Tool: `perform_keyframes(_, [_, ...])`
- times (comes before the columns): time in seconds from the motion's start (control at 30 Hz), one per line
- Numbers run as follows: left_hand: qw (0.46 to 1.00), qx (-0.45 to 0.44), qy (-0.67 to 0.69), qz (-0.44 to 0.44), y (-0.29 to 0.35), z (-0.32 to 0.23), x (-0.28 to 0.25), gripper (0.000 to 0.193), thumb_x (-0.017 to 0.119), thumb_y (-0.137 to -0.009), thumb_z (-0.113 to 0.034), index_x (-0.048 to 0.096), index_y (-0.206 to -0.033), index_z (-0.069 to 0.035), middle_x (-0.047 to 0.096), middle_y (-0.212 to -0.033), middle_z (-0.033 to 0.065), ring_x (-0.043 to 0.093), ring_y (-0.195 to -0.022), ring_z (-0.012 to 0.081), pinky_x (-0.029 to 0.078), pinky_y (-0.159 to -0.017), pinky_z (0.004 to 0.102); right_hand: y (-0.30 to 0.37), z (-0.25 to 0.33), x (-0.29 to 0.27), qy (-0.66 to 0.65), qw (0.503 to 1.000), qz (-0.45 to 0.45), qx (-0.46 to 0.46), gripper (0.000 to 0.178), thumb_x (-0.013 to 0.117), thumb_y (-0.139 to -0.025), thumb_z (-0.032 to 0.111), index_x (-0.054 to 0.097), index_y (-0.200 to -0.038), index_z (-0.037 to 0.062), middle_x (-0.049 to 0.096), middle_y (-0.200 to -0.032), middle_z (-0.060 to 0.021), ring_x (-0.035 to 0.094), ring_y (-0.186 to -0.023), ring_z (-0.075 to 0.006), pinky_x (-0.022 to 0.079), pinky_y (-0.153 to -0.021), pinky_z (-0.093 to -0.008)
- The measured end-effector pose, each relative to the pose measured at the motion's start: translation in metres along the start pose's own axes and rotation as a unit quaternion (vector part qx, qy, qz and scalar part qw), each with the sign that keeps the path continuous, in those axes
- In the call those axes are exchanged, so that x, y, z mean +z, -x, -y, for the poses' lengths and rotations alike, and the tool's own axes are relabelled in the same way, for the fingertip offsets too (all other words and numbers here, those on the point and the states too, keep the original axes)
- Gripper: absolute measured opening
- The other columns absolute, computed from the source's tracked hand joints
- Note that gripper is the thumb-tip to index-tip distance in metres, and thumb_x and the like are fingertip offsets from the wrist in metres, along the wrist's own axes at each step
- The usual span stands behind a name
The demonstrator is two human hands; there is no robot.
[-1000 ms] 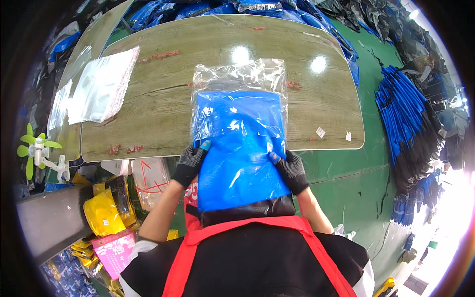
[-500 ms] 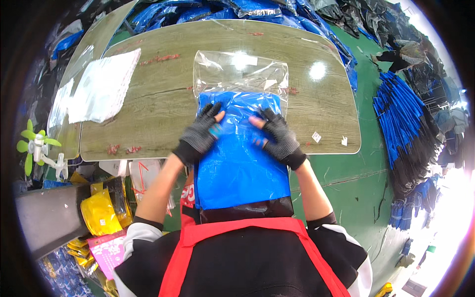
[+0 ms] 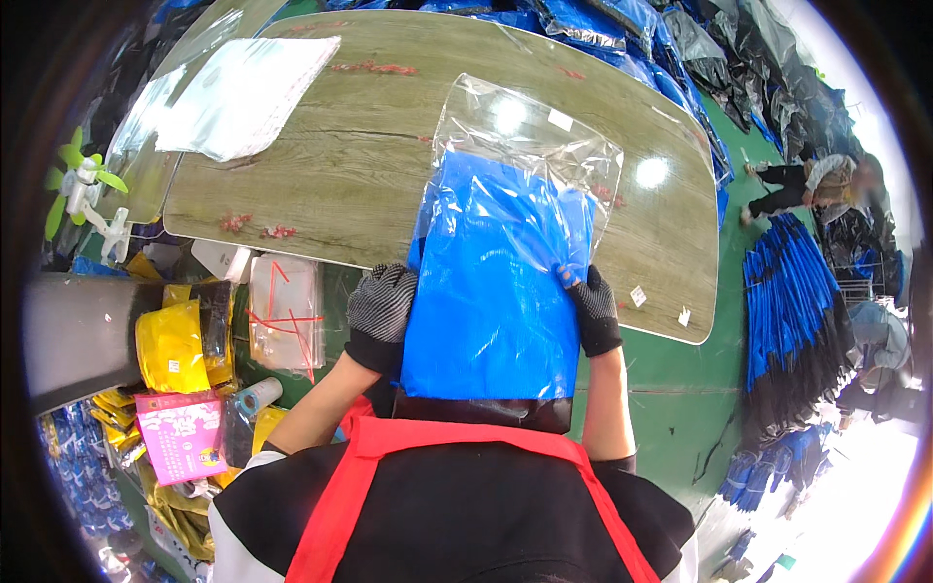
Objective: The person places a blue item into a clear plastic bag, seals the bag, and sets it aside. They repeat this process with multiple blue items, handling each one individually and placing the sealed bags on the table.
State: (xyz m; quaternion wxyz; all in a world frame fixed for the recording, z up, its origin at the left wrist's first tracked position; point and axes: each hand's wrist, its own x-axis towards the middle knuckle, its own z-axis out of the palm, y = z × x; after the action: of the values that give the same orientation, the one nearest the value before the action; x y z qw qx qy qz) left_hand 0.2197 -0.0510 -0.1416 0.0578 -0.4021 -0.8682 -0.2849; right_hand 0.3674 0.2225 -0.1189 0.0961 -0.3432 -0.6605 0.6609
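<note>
A clear plastic bag (image 3: 573,146) with a folded blue sheet-like item (image 3: 496,282) inside lies tilted over the table's front edge, its top end flat and part-filled. The black lower end (image 3: 525,413) of the bundle meets my red-strapped apron. My left hand (image 3: 382,306), in a grey-and-black glove with bare fingertips, is closed on the bundle's left edge. On the right edge, my right hand (image 3: 595,306), gloved alike, grips with thumb and fingers, the fingertips lying on the blue face. What the item is cannot be made out through the folds.
The wood-patterned table (image 3: 321,185) carries a stack of clear bags (image 3: 248,97) at the left. A small green fan (image 3: 83,185) stands beside it. Yellow packets (image 3: 173,350) and a pink packet (image 3: 180,437) lie left of me. Blue-black bundles (image 3: 792,311) and a person (image 3: 826,185) are at right.
Both hands have slid from the top of the blue face down to its side edges. The bagged bundle now leans to the right, and my view has turned and shifted.
</note>
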Motion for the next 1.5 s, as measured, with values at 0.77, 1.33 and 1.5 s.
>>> perform_keyframes(0.77, [0.882, -0.201, 0.42, 0.074, -0.083, 0.043, -0.033, 0.051, 0.066, -0.089, -0.029, 0.05, -0.129, -0.001, 0.059, -0.123, 0.0102, 0.055, -0.11, 0.0183, 0.045, -0.094, 0.0319, 0.007, 0.02, 0.009, -0.092, 0.993, 0.055, -0.058, 0.074, 0.082, -0.072, 0.03, 0.045, -0.127, -0.001, 0.059, -0.116, -0.0134, 0.058, -0.101, -0.0204, 0.05, -0.085, -0.0333])
perform_keyframes(1.33, [0.793, -0.342, 0.334, 0.379, 0.021, 0.046, -0.02, 0.049, 0.055, -0.094, -0.043, 0.059, -0.115, 0.001, 0.067, -0.092, 0.011, 0.063, -0.087, 0.0182, 0.051, -0.077, 0.0329, 0.093, -0.04, -0.02, 0.074, 0.962, 0.149, 0.216, 0.078, 0.072, -0.078, 0.053, 0.052, -0.126, -0.0055, 0.064, -0.108, -0.015, 0.062, -0.094, -0.0204, 0.052, -0.08, -0.0327])
perform_keyframes(1.5, [0.923, -0.086, 0.329, 0.178, -0.04, 0.045, -0.022, 0.039, 0.063, -0.087, -0.011, 0.053, -0.124, -0.003, 0.063, -0.114, 0.0128, 0.062, -0.099, 0.021, 0.051, -0.084, 0.0351, 0.036, -0.026, -0.044, -0.018, 0.998, -0.006, 0.056, 0.046, 0.06, -0.092, 0.04, 0.059, -0.113, -0.0001, 0.064, -0.083, -0.0081, 0.064, -0.072, -0.0152, 0.055, -0.064, -0.0302])
